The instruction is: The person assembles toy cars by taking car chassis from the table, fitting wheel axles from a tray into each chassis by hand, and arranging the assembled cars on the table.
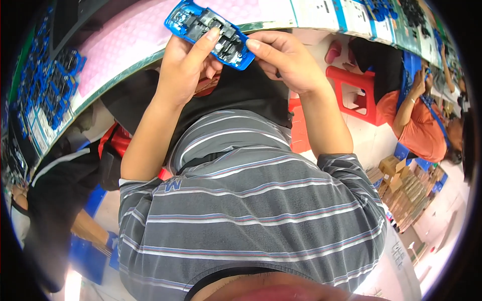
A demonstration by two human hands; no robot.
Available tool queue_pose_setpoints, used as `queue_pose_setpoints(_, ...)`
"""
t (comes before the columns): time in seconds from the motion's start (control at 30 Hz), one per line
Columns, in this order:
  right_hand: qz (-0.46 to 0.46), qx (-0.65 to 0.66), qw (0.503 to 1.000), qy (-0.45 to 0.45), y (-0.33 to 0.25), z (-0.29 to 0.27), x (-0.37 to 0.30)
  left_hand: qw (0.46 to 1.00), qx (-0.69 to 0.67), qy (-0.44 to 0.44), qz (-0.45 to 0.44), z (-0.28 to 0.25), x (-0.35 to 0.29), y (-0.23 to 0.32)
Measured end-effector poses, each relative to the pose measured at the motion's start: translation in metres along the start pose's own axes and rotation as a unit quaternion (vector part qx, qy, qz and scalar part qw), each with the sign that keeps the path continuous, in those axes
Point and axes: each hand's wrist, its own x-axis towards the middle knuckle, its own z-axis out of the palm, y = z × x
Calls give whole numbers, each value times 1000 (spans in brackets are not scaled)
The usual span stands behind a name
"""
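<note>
A blue plastic housing (198, 22) with dark parts set inside it is held up over the edge of the pink-topped workbench (120, 45). My left hand (186, 65) grips its underside, the thumb pressing on the dark middle part. My right hand (288, 62) pinches the housing's right end between thumb and fingers. Both forearms rise from my grey striped shirt (251, 210) in the lower half of the view.
Trays with several blue and black parts (47, 85) line the bench at left. A person in an orange top (419, 125) sits at right beside a red stool (356, 95). Stacked cardboard boxes (406, 185) stand on the floor at lower right. Another person in black (55, 200) sits at left.
</note>
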Motion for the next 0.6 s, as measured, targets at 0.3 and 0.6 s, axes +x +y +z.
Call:
queue_pose_setpoints(0.3,-44,71,983,162,-28,-111,-58,964,220,60,139,-10,44,16)
queue_pose_setpoints(0.6,-150,136,865,459,-68,-398,-103,954,255,113,107,-28,58,6)
